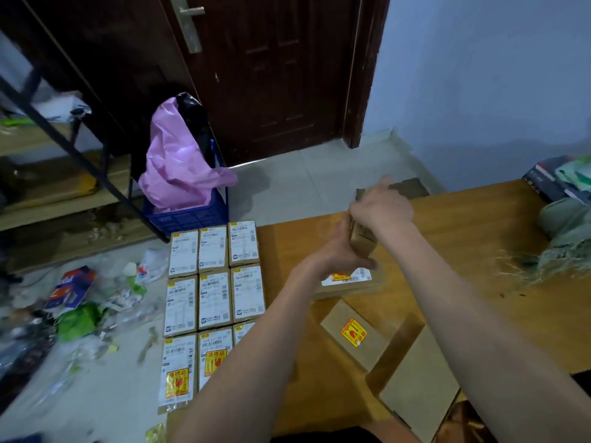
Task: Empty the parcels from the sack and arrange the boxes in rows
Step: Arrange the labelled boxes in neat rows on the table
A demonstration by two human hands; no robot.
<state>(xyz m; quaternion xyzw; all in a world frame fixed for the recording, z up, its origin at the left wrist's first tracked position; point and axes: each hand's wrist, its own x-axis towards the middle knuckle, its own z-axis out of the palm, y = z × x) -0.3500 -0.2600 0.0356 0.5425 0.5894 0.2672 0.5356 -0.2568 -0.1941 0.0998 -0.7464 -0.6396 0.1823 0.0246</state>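
We held a small brown cardboard box [363, 239] upright between both hands, left hand [343, 251] and right hand [382, 209], fingers curled round it, probably to turn its label up for the rows [212, 282].

The room is dim, with a cool bluish cast on the wall [479, 75] and floor [303, 174]. The light is soft; only faint shadows lie under the arms on the counter [463, 225]. The door [271, 75] sits nearly black, its panels hard to read. Both hands, left hand [343, 251] and right hand [382, 209], are smeared by motion blur, as is the box [361, 238] between them. Labels on the rows [212, 282] glare pale white. Straight edges bow toward the frame's borders, and the litter [64, 314] at the left is soft and streaky.
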